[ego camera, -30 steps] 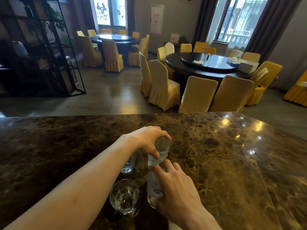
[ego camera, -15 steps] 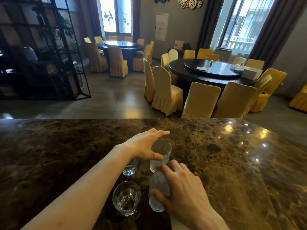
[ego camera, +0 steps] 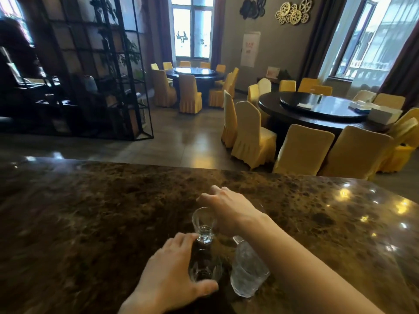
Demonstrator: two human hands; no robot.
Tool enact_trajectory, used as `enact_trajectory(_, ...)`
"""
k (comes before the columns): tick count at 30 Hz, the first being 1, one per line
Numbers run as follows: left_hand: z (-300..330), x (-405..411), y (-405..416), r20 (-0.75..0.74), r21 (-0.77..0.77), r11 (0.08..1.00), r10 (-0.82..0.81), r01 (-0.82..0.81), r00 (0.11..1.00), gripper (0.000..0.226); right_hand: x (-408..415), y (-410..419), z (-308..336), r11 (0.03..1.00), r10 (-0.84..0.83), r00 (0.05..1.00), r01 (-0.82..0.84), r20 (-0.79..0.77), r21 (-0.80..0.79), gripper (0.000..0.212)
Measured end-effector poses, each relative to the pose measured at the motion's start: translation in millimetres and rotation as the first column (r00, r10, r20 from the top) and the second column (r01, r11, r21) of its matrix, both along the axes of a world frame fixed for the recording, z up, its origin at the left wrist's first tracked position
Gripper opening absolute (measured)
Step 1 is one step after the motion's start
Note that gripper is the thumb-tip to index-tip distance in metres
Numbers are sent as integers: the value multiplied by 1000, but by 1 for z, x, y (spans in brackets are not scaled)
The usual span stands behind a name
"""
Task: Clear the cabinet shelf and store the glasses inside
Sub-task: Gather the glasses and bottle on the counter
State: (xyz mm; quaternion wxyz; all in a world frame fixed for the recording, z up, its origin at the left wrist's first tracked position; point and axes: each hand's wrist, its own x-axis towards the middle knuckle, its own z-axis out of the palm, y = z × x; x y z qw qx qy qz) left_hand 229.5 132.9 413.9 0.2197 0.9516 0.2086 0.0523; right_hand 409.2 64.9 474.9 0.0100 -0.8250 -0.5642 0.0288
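Three glasses stand close together on the dark marble counter (ego camera: 90, 223). My left hand (ego camera: 167, 277) wraps a wide clear glass (ego camera: 205, 268), with the thumb in front of it and the fingers behind. Just beyond it is a small thick-based glass (ego camera: 204, 223). A frosted textured glass (ego camera: 248, 273) stands to the right, under my right forearm and untouched. My right hand (ego camera: 229, 207) reaches across from the right and hovers behind the small glass, fingers spread and pointing left. A faint glass edge shows beside that wrist; what lies under the palm is hidden.
The counter's far edge (ego camera: 204, 166) drops to a dining room floor. Round dark tables with yellow-covered chairs (ego camera: 301, 150) fill the right and back. A black metal shelving frame (ego camera: 102, 75) stands at the left. No cabinet is in view.
My left hand left the far glass and now grips the near clear glass. My right hand let go of the frosted glass and reached across toward the far side. The view tilted up.
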Motion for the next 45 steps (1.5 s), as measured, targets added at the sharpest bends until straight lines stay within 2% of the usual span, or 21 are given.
enact_trajectory(3, -9, 1, -7, -30, 11, 1000, -19, 19, 999, 122, 2, 30, -11, 988, 46, 999, -45, 4, -150, 88)
enact_trajectory(7, -15, 6, -11, -79, 34, 996, -79, 82, 994, 116, 6, 49, -22, 943, 59, 998, -50, 16, -329, 99)
enact_trajectory(13, -21, 13, -7, -113, 50, 987, -147, 153, 983, 111, 6, 52, -33, 917, 66, 998, -59, 4, -394, 105)
enact_trajectory(16, -24, 15, -9, -97, 42, 983, -173, 178, 980, 102, 8, 51, -38, 927, 63, 998, -69, -28, -369, 102)
enact_trajectory(19, -28, 16, -9, -69, 61, 983, -170, 175, 983, 91, 12, 51, -41, 952, 61, 996, -78, -68, -296, 86)
enact_trajectory(22, -32, 19, -8, -58, 67, 984, -164, 168, 985, 91, 15, 50, -44, 960, 62, 995, -82, -81, -267, 80)
enact_trajectory(35, -33, 26, -7, -90, 48, 989, -139, 143, 986, 78, 15, 42, -48, 977, 92, 995, -100, -48, -187, 74)
enact_trajectory(45, 14, -3, -17, -64, 130, 989, -62, 69, 996, 78, -2, 18, 14, 997, 82, 996, -83, 26, 9, 82)
